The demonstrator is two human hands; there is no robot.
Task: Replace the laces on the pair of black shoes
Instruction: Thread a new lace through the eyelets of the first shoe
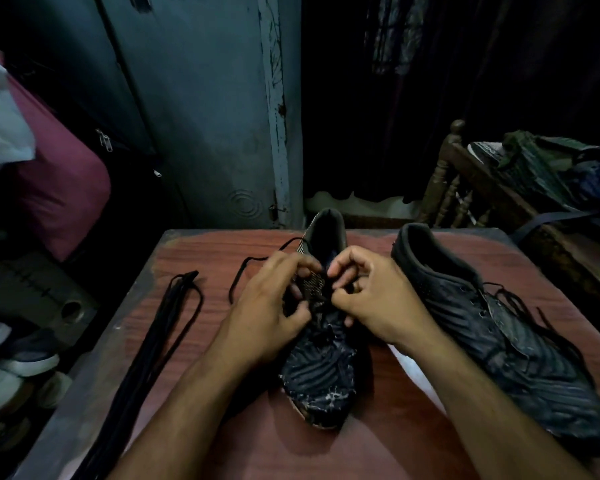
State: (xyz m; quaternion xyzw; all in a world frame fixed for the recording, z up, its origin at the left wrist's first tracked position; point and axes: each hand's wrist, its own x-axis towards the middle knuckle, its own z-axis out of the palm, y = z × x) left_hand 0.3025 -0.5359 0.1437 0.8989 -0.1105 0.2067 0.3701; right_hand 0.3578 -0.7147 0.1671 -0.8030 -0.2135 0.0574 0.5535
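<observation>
Both sets of fingers were pinched on the lace at the eyelets, left hand (274, 299) and right hand (371, 296) over the middle shoe (321, 372) on the table (201, 251). Right-side shoe (499, 323) remained laced, spare laces (160, 341) lay left; early going, I'd judge.

Bare tabletop (222, 244) between spare laces (174, 327) and middle shoe (323, 375), second shoe (499, 341) crowding right
</observation>
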